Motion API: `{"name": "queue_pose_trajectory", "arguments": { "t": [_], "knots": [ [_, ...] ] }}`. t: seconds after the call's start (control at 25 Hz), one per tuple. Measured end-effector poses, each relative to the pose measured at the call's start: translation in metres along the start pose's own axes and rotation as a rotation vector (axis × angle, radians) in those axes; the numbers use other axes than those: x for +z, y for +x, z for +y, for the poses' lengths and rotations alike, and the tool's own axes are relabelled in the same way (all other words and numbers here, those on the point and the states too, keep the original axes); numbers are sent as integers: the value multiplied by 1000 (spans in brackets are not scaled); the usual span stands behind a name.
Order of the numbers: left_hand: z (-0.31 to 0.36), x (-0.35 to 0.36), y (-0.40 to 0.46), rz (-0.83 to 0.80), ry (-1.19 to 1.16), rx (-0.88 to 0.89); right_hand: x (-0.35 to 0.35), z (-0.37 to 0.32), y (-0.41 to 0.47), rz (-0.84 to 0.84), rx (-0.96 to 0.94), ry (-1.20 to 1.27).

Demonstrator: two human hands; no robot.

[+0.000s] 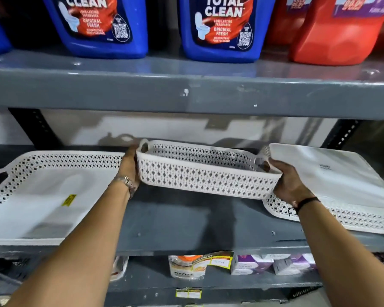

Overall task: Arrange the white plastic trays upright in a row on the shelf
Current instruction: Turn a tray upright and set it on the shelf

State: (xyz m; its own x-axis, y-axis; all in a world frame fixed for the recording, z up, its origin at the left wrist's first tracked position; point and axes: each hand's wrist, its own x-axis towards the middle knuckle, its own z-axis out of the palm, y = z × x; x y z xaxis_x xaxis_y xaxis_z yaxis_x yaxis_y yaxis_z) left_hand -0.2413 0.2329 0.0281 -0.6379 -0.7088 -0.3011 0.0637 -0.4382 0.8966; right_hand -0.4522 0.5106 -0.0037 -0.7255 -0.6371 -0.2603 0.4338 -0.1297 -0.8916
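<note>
A white perforated plastic tray [204, 176] hangs just above the middle of the grey shelf [175, 222], long side toward me, mouth up. My left hand [129, 167] grips its left end and my right hand [286, 180] grips its right end by the handle hole. A larger white tray [38, 196] lies flat on the shelf at the left, mouth up, with a yellow sticker inside. At the right, another white tray [341, 180] lies upside down, tilted, its flat bottom facing me.
The shelf above [186, 94] sits low over the trays and carries blue toilet-cleaner jugs [222, 27] and red jugs [333, 29]. Black slotted uprights [34, 127] stand at the back left and right. Pouches and boxes [253, 264] fill the shelf below.
</note>
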Motion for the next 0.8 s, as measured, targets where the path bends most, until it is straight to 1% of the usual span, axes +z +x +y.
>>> {"name": "queue_pose_trajectory", "arguments": {
  "t": [0.08, 0.12, 0.24, 0.32, 0.44, 0.52, 0.6, 0.68, 0.76, 0.8],
  "knots": [
    [-5, -6, 1, 25, -6, -80, -4, 8, -3, 8, 15, -69],
    [-6, -8, 0, 47, 55, -101, -4, 9, -7, 27, 2, -152],
    [-12, -18, -1, 105, 380, -179, -2, 15, -18, 126, 14, -430],
    [-15, -25, 1, 92, 541, -263, -5, 22, -19, 201, 16, -653],
    [-14, -26, 1, 43, 841, -349, -2, 32, -18, 333, 83, -961],
    [-9, -16, -10, 32, 949, -312, 6, 32, -19, 379, 86, -1081],
    [-8, -6, -13, 29, 1100, -263, 13, 30, -21, 381, 88, -1184],
    [-7, 4, -15, 45, 1305, -175, 19, 23, -24, 334, 120, -1269],
    [-7, 18, -16, 99, 1445, -76, 20, 9, -31, 254, 145, -1315],
    [-5, 22, -13, 129, 1505, -34, 22, 2, -32, 244, 128, -1338]
  ]
}}
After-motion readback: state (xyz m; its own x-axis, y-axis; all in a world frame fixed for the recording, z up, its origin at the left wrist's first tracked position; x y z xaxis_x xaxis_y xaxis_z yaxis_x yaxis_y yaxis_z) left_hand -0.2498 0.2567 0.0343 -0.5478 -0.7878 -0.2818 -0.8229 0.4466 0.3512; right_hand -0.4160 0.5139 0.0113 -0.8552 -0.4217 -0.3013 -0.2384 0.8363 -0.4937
